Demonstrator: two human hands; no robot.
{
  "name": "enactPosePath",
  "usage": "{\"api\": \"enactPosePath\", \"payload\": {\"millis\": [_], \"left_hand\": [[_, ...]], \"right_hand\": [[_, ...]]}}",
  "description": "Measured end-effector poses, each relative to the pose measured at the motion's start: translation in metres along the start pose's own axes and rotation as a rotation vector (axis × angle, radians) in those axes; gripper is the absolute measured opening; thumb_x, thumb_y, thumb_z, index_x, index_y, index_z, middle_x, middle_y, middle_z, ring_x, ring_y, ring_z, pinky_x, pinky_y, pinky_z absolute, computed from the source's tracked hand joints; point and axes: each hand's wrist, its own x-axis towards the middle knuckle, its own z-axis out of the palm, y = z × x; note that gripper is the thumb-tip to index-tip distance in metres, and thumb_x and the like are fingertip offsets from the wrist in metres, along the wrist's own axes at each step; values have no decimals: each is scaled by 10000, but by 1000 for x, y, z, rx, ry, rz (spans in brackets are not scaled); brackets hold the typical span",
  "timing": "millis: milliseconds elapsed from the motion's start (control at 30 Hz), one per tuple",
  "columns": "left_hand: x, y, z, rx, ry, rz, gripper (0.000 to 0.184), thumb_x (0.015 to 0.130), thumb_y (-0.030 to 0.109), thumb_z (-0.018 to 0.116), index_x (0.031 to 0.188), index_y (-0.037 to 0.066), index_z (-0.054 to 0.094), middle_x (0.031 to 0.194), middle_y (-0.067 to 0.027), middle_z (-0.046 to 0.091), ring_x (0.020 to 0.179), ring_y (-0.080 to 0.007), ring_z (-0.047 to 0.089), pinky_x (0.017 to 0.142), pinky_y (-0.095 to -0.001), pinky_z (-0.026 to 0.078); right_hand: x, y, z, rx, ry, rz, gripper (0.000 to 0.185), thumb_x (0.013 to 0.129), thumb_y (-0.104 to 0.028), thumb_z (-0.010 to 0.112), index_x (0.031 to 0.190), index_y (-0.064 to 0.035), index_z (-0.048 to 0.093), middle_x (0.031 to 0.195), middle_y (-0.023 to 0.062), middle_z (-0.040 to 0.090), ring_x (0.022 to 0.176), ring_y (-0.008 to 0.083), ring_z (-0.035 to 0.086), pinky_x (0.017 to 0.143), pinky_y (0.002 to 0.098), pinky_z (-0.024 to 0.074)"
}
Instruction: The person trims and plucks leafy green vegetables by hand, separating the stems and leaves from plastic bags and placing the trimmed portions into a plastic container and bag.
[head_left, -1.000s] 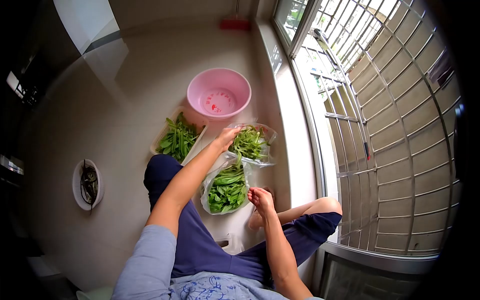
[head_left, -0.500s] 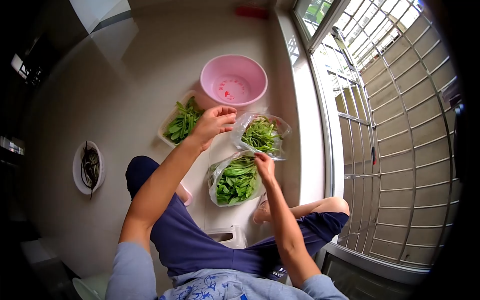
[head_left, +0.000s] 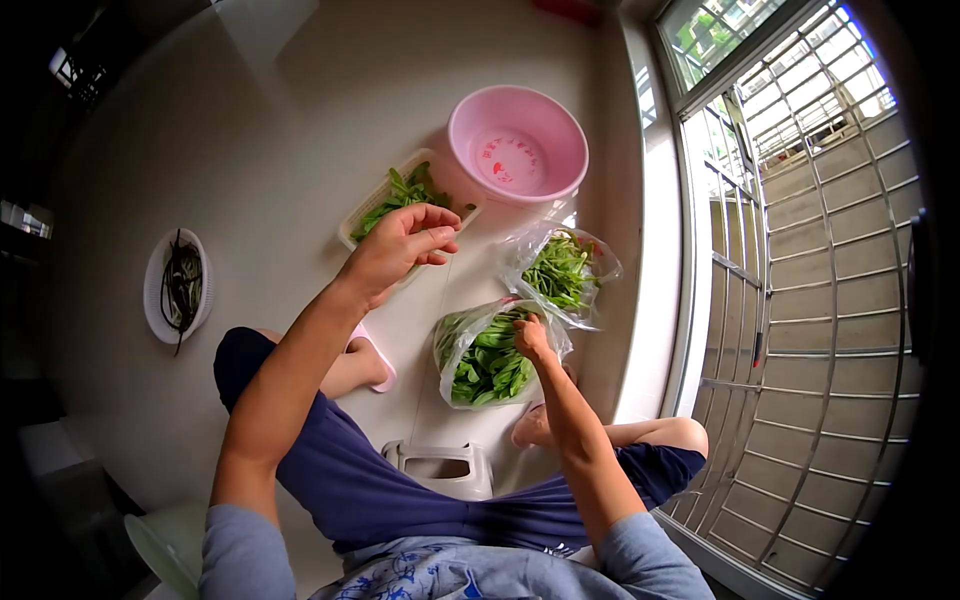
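My left hand [head_left: 408, 250] hangs above the near side of a pale tray [head_left: 348, 228] of leafy greens [head_left: 385, 203]. Its fingers are loosely curled and apart, with nothing visible in them. Lower and to the right, my right hand [head_left: 532, 338] reaches into the top of a clear plastic bag [head_left: 447, 350] full of leafy greens [head_left: 492, 362]. Its fingers are pinched at the stems there, and the fingertips are partly hidden. Just beyond it, a second clear bag [head_left: 600, 262] lies spread under a pile of green stems [head_left: 557, 272].
A pink basin [head_left: 570, 125] stands on the tiled floor behind the tray. At far left is a white basket [head_left: 207, 290] with dark, long strands. A grey plastic stool [head_left: 478, 475] sits between my legs. A window ledge and metal grille [head_left: 800, 300] run along the right.
My right hand has moved slightly down, from between the two bags onto the nearer bag's greens. My left hand stays near the tray, slightly lower. The camera view has shifted.
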Motion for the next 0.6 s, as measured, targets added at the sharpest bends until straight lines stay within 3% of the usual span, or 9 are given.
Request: {"api": "enactPosePath", "payload": {"millis": [133,233,267,400,600], "left_hand": [[-5,0,-3,16,5,-12,203,768,141,505,926,15,499,856,-37,509,766,-103,507,672,-229,415],[-6,0,-3,99,-48,-51,207,779,129,478,950,12,488,927,-44,508,809,-111,506,705,-227,409],[-7,1,-2,93,-48,-29,206,772,132,493,937,8,494,886,-42,513,780,-106,509,684,-226,411],[-4,11,8,130,-65,15,206,768,139,508,918,-1,501,839,-42,520,749,-100,508,660,-223,412],[1,9,23,215,-181,30,230,757,139,517,946,9,495,892,-38,525,761,-89,510,673,-214,407]], "right_hand": [[7,15,11,52,148,-117,284,647,-91,383,889,-38,522,1020,236,445,855,412,464,764,414,394],[7,14,5,71,81,-24,240,669,-93,410,862,-17,532,937,225,500,851,382,477,731,411,402],[1,11,3,40,138,-103,212,680,-84,415,834,-12,542,859,210,528,781,377,499,681,399,414],[-33,-7,2,153,222,-93,181,706,-68,429,798,-16,575,777,189,547,746,349,522,668,377,421],[-92,-34,-40,191,237,-35,182,743,-102,457,860,-41,583,837,148,561,740,299,547,649,316,431]]}}
